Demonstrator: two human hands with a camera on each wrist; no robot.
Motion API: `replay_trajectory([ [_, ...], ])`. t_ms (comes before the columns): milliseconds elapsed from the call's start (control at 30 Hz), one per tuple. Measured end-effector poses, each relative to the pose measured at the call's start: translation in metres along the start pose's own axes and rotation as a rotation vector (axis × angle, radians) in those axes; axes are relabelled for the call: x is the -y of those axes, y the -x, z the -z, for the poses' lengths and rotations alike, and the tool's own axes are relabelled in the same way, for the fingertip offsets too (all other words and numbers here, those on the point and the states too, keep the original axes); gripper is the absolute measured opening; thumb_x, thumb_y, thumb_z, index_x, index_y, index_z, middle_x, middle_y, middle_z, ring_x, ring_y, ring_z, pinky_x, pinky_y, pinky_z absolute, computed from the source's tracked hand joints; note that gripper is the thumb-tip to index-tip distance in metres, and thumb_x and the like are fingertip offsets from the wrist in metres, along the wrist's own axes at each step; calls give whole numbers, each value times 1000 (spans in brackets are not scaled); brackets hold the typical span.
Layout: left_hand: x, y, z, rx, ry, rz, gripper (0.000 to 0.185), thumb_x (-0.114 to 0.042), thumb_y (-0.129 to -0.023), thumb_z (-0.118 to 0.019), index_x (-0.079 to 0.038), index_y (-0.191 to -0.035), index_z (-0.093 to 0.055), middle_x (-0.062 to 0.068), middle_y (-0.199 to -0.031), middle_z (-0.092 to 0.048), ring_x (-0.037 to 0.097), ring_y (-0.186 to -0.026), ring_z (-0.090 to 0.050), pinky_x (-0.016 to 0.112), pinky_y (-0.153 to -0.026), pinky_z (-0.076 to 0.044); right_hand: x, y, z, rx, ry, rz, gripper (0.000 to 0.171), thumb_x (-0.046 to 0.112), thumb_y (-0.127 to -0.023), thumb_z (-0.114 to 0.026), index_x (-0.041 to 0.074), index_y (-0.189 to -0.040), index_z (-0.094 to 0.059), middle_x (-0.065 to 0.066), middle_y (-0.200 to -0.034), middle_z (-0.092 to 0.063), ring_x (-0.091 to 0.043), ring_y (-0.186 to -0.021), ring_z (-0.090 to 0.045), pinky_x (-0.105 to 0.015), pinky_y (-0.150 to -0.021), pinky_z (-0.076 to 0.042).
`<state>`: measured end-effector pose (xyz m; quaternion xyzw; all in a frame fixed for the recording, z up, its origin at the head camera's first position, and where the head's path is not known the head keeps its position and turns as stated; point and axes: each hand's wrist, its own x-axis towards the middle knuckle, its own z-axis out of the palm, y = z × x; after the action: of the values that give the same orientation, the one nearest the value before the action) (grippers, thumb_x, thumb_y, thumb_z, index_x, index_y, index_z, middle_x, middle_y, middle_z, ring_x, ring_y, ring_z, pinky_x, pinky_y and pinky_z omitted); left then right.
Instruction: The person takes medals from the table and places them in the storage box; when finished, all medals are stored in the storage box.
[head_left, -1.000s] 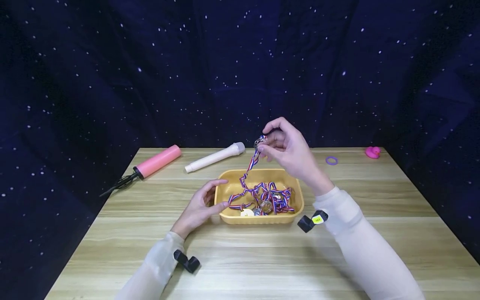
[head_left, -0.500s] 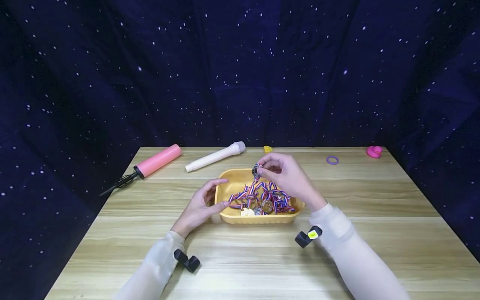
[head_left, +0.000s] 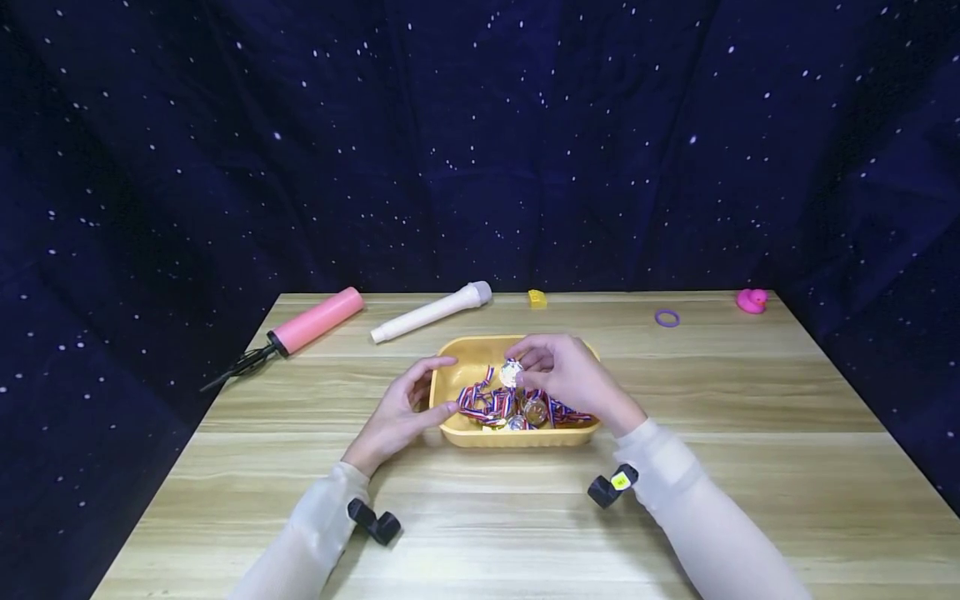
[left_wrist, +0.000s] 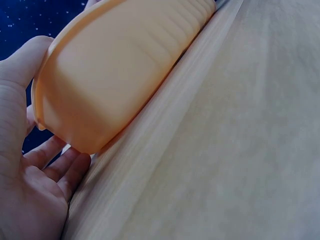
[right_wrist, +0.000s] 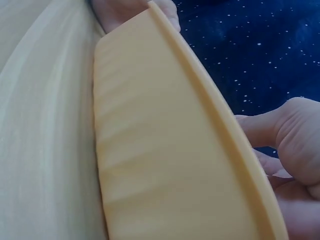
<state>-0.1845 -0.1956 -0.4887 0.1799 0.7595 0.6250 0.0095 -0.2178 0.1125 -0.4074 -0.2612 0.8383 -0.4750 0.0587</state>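
A yellow plastic basin (head_left: 517,438) stands on the table with several medals on red, white and blue ribbons (head_left: 487,404) lying in it. My left hand (head_left: 405,412) holds the basin's left end, thumb over the near rim and fingers at the far side; the left wrist view shows the thumb (left_wrist: 30,55) at the rim. Over the inside of the basin, my right hand (head_left: 566,375) pinches a silver medal (head_left: 511,372) between thumb and fingers. Its ribbon merges with the others below. From the right wrist view, the basin wall (right_wrist: 155,125) hides the medal and fingertips.
Toward the back left lie a pink pump (head_left: 318,321) with a black end and a white toy microphone (head_left: 431,312). A yellow block (head_left: 537,299), a purple ring (head_left: 667,317) and a pink rubber duck (head_left: 752,301) sit near the far edge.
My right hand has come down with the medal from above the basin's far rim to inside it, and the hanging ribbon has dropped in. The left hand keeps its place.
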Motion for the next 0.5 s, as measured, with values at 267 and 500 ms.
replay_trajectory([
  [267,-1,0,-1,3,-8,0,68,-11,-96,-87,-21,-157,-59,12,-163,-57,37,-149,-56,58,-130,-38,-3,2,-5,55,43,33,25,-2,-98,-81,1,-123,-79,-8,-96,-80,-15,-78,-76,-29,-72,-65],
  [500,-1,0,-2,10,-7,-4,67,-11,-96,-87,-20,-157,-59,13,-162,-57,39,-148,-56,59,-129,-39,-4,3,-9,43,105,77,13,4,-99,-82,6,-112,-83,2,-88,-80,-10,-75,-70,-26,-70,-57],
])
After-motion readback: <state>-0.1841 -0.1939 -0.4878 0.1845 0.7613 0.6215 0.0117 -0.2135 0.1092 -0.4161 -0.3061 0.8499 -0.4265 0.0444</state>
